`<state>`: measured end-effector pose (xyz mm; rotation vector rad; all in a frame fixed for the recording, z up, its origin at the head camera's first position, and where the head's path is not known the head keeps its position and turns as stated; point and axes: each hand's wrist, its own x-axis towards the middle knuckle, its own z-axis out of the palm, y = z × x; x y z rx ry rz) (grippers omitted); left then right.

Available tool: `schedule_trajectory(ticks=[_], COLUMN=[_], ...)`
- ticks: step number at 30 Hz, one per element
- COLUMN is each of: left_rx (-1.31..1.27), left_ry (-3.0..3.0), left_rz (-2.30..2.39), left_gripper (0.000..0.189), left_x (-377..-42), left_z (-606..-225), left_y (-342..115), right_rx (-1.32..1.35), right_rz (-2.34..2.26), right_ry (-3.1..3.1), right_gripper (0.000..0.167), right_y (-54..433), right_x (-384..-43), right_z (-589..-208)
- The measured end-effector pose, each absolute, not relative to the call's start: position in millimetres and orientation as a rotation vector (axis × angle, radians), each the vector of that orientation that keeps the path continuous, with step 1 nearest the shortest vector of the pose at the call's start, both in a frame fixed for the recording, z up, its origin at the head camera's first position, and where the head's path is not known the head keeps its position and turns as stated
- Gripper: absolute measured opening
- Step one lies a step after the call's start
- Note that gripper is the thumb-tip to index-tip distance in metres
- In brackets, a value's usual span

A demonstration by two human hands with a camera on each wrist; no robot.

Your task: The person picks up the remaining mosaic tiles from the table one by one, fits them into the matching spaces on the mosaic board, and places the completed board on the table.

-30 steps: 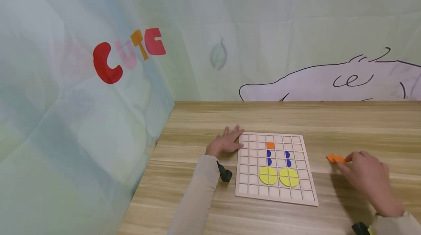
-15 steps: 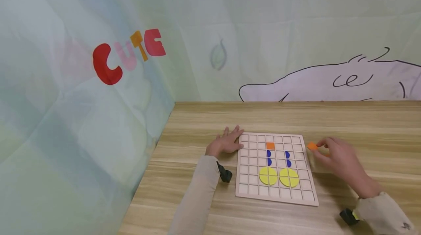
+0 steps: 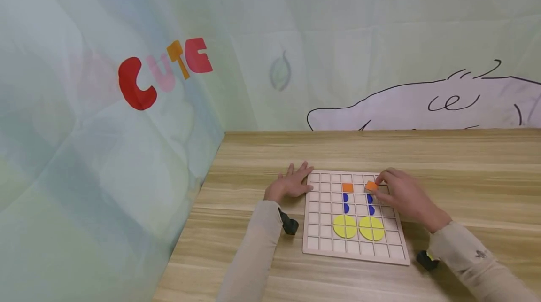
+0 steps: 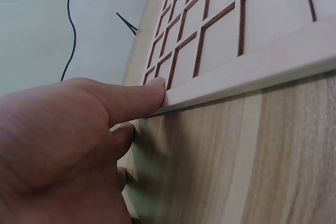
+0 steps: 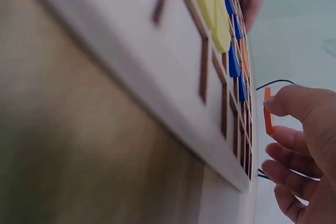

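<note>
A pale square grid board (image 3: 355, 259) lies on the table. My left hand (image 3: 290, 183), fingers spread, rests at its far left corner; in the left wrist view the thumb (image 4: 142, 100) presses the board's edge. My right hand (image 3: 407, 198) pinches an orange square tile (image 3: 371, 186) between thumb and finger, close over the board's far right part. The right wrist view shows that orange tile (image 5: 268, 111) edge-on. Another orange square (image 3: 347, 188) sits in a cell to its left. Below are blue half-round pieces (image 3: 346, 203) in two columns, and two yellow circles (image 3: 344, 226) made of quarter pieces.
The wood-grain table (image 3: 262, 147) runs back to a printed cloth wall (image 3: 270, 20). Another cloth wall (image 3: 84, 175) stands along the left side. Dark wrist devices (image 3: 289, 223) sit at both cuffs.
My right hand has moved left from the table beside the board to over it, bringing an orange square tile. Two orange tiles showed at its fingers earlier; one shows now. My left hand stays put.
</note>
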<state>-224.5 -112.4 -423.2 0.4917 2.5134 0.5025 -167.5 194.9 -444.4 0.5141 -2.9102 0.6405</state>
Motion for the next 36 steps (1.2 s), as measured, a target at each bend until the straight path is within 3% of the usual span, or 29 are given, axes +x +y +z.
schedule_trajectory(ticks=[14, 36], left_rx=[0.489, 0.480], left_ry=[2.515, 2.518], left_rz=[0.509, 0.521], left_gripper=[0.061, 0.061], left_x=[-225, -226], left_z=[-425, -426], left_y=[-113, -112], right_rx=[0.628, 0.702], right_rz=[0.608, 0.503], right_ry=[-2.951, -2.907], right_gripper=[0.023, 0.020], right_y=[175, 169], right_x=[-185, -185], right_z=[-448, -448])
